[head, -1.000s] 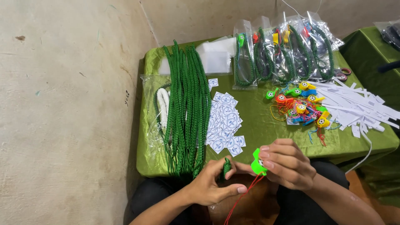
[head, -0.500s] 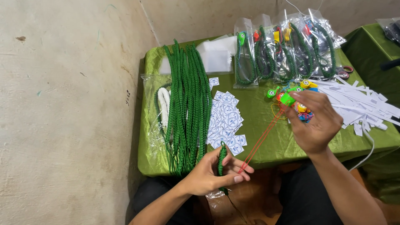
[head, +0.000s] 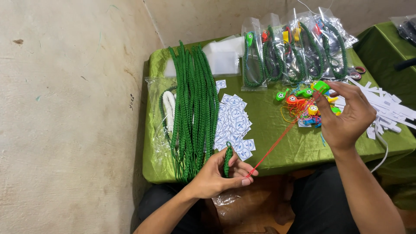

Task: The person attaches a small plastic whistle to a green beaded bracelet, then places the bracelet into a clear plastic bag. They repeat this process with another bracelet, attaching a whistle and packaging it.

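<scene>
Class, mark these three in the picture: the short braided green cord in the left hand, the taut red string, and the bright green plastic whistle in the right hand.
Short braided green cord [head: 227, 159], head view: mid-length of the braid.
Taut red string [head: 277, 141], head view: middle of the span.
Bright green plastic whistle [head: 321, 86], head view: its body.

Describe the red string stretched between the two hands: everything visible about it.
The red string is thin, bright red, thread-like cord, pulled taut in a straight diagonal line. Its lower end is pinched at the left hand, beside a short green braided cord held there. Its upper end runs to the right hand, which holds a small green plastic piece above the green tablecloth.
</scene>
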